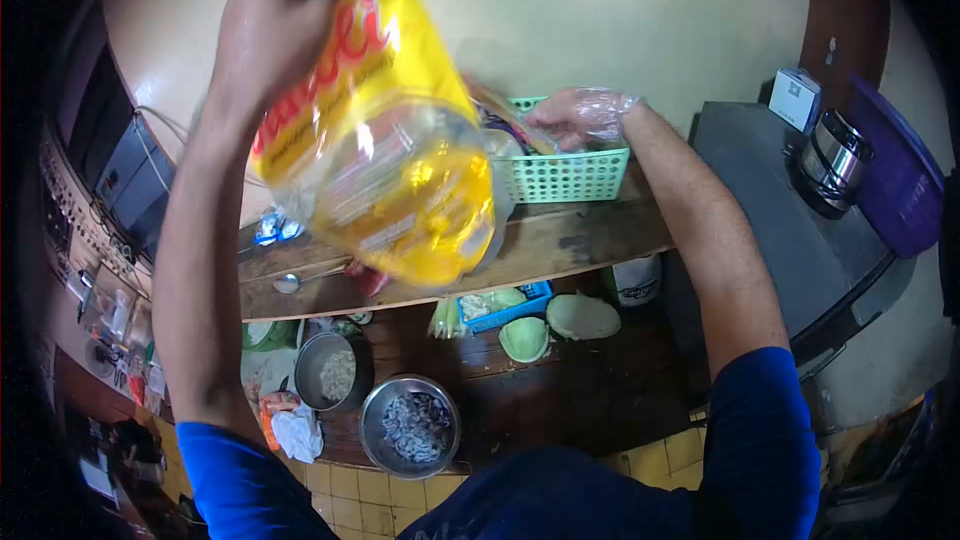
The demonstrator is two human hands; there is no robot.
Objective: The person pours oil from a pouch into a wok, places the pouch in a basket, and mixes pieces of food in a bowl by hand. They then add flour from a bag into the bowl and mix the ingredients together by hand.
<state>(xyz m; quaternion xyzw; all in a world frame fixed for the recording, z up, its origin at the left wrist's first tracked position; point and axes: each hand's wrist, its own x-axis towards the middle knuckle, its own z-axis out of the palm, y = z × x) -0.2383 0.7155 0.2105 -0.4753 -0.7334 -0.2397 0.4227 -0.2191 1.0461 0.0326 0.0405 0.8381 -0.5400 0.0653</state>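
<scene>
My left hand (275, 25) is closed on the top of a yellow plastic pouch (405, 50) with red lettering and a see-through lower part showing golden colour. The pouch hangs tilted in the air, blurred a little by motion, and hides part of the shelf. My right hand (575, 118) reaches into a light green perforated basket (565, 178) on the wooden shelf. Clear plastic (608, 110) lies over the back of that hand near the wrist. Its fingers look curled among packets in the basket; what they grip is hidden.
A spoon (288, 283) lies on the wooden shelf (530, 250). Below stand a steel bowl of greyish pieces (418, 428), a pot (322, 370), a blue basket (505, 308) and cut cabbage (524, 340). At right, a steel flask (835, 160) and small box (795, 100) sit on a dark surface.
</scene>
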